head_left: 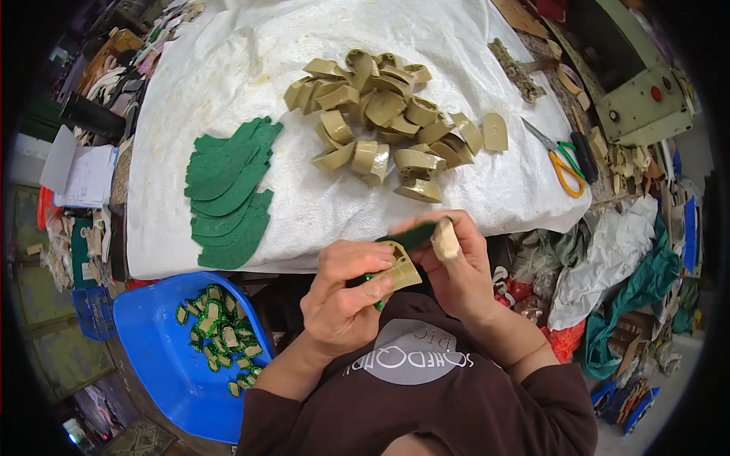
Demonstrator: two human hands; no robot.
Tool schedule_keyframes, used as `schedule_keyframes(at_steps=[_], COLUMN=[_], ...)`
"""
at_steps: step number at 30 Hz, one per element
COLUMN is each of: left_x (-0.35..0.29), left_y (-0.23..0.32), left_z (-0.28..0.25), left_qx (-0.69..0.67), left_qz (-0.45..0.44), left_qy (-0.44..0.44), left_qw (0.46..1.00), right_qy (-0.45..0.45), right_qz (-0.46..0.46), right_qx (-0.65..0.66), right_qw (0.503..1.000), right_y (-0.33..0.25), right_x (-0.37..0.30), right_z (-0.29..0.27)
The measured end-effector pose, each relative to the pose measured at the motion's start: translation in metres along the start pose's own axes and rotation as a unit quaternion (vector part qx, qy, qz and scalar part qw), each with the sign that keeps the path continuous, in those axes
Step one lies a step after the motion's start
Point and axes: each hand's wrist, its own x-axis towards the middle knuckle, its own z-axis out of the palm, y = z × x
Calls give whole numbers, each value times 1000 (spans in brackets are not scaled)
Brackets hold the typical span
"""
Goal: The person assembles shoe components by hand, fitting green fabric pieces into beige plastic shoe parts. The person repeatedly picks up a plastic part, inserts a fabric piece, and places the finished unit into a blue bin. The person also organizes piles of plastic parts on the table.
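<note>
1. Within a cluttered room (57,277), a white-covered table (319,220) runs out of view above.
2. Lower left, a blue basin (152,357) holds green-edged pieces (228,337).
3. Before the table's near edge, the left hand (346,292) grips a tan curved piece (405,273).
4. Right hand (465,275) holds a blurred green strip (411,238), partly hidden.

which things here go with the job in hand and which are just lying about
Likely part of it: beige piece in the left hand, dark green piece in the right hand, piled beige pieces, stacked green pieces, blue tub of small pieces

Apparently lying about: scissors, papers, white bag
</note>
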Motion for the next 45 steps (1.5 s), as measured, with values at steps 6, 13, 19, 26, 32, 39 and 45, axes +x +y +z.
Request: schedule_keyframes(at_steps=[6, 13, 19, 26, 32, 39, 45], left_x=[-3, 4, 9, -2, -1, -1, -5], left_y=[4, 7, 10, -1, -3, -10, 0], left_z=[3, 7, 7, -2, 1, -5, 1], left_qx=[154, 232, 268, 86, 38, 33, -163], left_qz=[33, 69, 60, -38, 7, -43, -315], left_qy=[-72, -108, -148, -90, -145, -132, 61], left_qw=[985, 964, 950, 991, 989, 990, 933], right_qy=[7, -31, -76, -164, -251, -208, -248], right_qz=[13, -35, -119, 57, 103, 130, -115], right_qx=[31, -57, -353, -179, -170, -101, -252], right_qw=[999, 997, 925, 968, 948, 964, 928], right_y=[1, -5, -14, -27, -30, -17, -15], right_x=[-11, -13, -9, 21, 37, 38, 39], right_z=[-5, -1, -2, -26, -30, -22, -31])
